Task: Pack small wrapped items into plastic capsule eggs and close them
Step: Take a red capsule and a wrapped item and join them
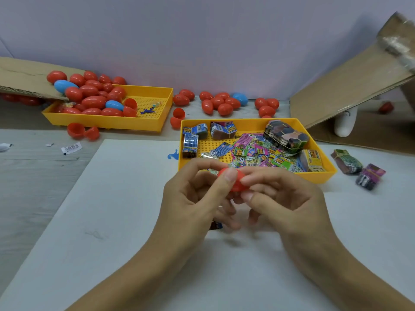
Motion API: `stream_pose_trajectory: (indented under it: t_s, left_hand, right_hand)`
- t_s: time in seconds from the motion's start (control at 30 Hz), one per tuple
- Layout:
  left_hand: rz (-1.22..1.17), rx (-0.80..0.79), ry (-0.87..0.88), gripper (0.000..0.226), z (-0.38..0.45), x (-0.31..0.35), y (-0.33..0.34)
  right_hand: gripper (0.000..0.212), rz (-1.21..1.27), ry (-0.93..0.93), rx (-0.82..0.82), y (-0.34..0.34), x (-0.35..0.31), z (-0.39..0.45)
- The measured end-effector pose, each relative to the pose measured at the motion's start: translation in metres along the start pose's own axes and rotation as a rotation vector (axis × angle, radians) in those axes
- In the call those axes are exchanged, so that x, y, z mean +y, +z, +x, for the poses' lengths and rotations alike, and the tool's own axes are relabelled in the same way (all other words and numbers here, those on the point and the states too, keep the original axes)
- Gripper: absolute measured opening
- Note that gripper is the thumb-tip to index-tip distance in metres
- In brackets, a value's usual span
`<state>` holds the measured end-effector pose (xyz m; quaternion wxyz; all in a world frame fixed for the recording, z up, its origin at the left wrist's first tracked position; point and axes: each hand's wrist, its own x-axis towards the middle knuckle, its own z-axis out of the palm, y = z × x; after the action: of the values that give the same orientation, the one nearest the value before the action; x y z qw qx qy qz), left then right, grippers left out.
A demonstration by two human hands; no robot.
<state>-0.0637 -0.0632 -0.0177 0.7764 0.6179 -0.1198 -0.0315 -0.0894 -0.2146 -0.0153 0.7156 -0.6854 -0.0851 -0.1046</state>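
Red egg [235, 182], yellow trays [323, 173] (packets [258, 153] seemingly multicoloured).

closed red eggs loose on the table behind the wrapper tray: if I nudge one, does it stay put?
Probably not. The loose red eggs are smooth and rounded, lying on their sides on the flat table, so a nudge would likely roll them, curving rather than straight. They look like thin hollow plastic, so likely light. The glossy shell may slip in a pinch.

A tray of wrapped items [258, 149] is placed right of a tray of capsule eggs [107, 102]; loose eggs [222, 102] are scattered behind.
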Motion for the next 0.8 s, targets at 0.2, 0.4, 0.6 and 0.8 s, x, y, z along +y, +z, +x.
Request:
stream_pose_trajectory:
  t_s: [0.2,0.4,0.6,0.8]
  left_hand:
    - [0.127,0.004,0.159,0.031,-0.0034,-0.0045,-0.0005]
    - [0.198,-0.092,0.255,0.039,-0.0029,-0.0097,-0.0018]
    - [0.121,-0.042,0.099,0.028,-0.0048,-0.0050,-0.0011]
    - [-0.025,-0.042,-0.031,0.037,-0.0001,-0.0018,-0.0005]
  right_hand:
    - [0.010,0.069,0.138,0.135,-0.0036,-0.0041,0.0041]
    - [0.023,-0.006,0.128,0.110,-0.0003,-0.0046,0.0030]
    - [0.025,-0.036,0.048,0.109,0.0003,-0.0074,0.0008]
    - [0.028,-0.143,-0.028,0.034,0.0030,-0.0004,-0.0017]
